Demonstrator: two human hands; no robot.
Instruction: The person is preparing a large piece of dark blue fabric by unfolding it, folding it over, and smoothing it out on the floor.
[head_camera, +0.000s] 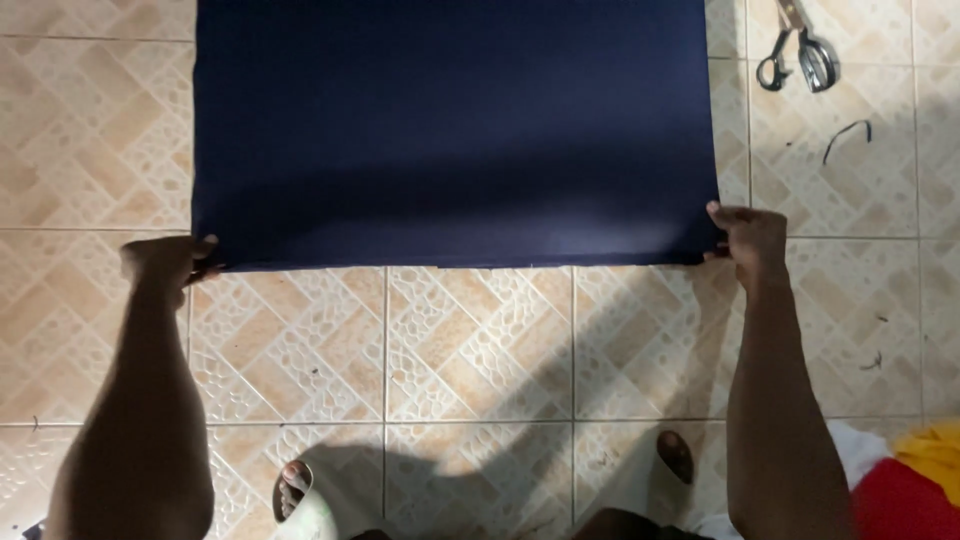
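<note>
While only the head view is available, it shows enough: navy fabric sheet lies flat on the tiled floor, near edge straight across the frame. Left hand pinches the near-left corner, grip clenched on the cloth. Right hand pinches the near-right corner the same way. Both arms extended, cloth taut between them. Scissors lie on the tiles beyond the right corner, apart from the cloth, untouched. Red and yellow cloth sits by the right forearm. Reads as spreading or squaring the sheet; any further move needs both corners shifted evenly to avoid wrinkles.
</note>
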